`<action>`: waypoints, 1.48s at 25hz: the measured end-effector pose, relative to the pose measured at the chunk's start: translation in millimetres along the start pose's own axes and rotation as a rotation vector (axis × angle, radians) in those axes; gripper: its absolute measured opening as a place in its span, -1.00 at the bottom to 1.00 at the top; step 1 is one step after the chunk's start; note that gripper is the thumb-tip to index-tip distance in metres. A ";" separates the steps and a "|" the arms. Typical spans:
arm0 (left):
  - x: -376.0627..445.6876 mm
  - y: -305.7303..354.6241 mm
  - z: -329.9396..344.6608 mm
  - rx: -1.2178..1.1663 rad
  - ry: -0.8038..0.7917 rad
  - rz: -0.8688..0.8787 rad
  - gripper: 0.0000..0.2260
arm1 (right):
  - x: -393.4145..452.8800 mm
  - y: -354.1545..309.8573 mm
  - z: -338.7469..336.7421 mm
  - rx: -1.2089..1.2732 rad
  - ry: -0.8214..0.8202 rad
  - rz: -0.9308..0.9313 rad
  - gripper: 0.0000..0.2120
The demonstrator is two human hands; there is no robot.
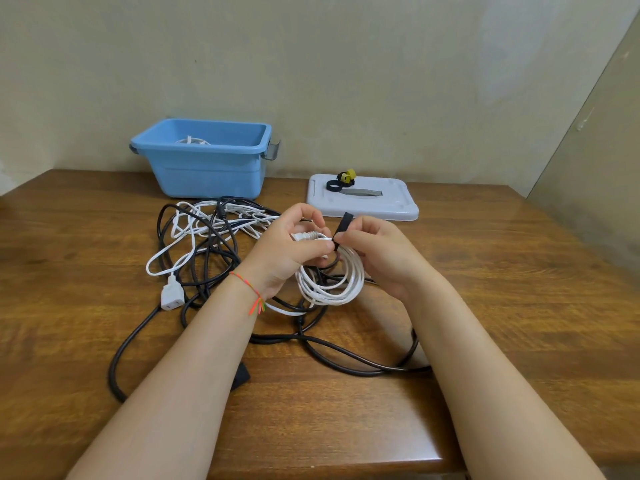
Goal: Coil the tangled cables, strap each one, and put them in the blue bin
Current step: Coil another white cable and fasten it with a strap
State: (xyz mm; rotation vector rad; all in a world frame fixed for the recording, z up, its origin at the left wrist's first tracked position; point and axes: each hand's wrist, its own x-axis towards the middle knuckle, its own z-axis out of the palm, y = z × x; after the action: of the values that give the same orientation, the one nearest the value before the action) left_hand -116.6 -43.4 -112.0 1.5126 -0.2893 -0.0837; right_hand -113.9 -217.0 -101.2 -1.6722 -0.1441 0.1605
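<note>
Gripping a white cable coil [332, 282] in front of the blue bin [204, 157], the left hand [291, 251] curls around it; the right hand [377, 251] pinches a black strap [341, 230]. Bare counter [519, 306] lies right; forearms hide some tangled cables [207, 244].

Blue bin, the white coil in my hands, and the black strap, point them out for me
blue bin [207, 174], head view, front wall.
white coil [346, 289], head view, lower right loops.
black strap [344, 221], head view, free upper end.
</note>
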 end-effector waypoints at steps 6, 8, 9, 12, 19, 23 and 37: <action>-0.2 -2.3 4.9 0.092 0.036 0.054 -0.78 | 0.9 2.6 -0.3 0.107 -0.036 0.181 -0.82; -0.8 -1.7 6.4 0.134 0.043 0.068 -0.79 | 1.5 4.1 2.6 0.145 -0.019 0.206 -0.78; -1.3 -1.4 6.9 0.146 0.048 0.073 -0.80 | 1.8 4.5 3.2 0.163 -0.016 0.204 -0.82; -1.3 -2.2 6.2 0.176 0.076 0.089 -0.80 | 1.1 3.8 1.7 0.186 -0.007 0.187 -0.91; -1.1 -4.8 8.5 0.291 0.193 0.087 -0.81 | -2.1 1.9 11.3 -0.271 0.215 0.000 -0.74; 0.0 -3.9 5.7 0.348 0.250 0.066 -0.81 | -3.5 -0.6 12.0 -0.608 0.136 -0.189 -0.83; 9.8 -11.3 -3.0 0.184 0.297 -0.063 -0.75 | 0.9 9.3 26.0 -1.037 0.267 -0.525 -0.76</action>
State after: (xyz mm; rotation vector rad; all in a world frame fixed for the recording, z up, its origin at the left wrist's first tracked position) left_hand -105.1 -43.5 -121.9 1.6922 -0.0107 0.1203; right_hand -117.9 -192.4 -113.2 -2.5816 -0.5192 -0.6374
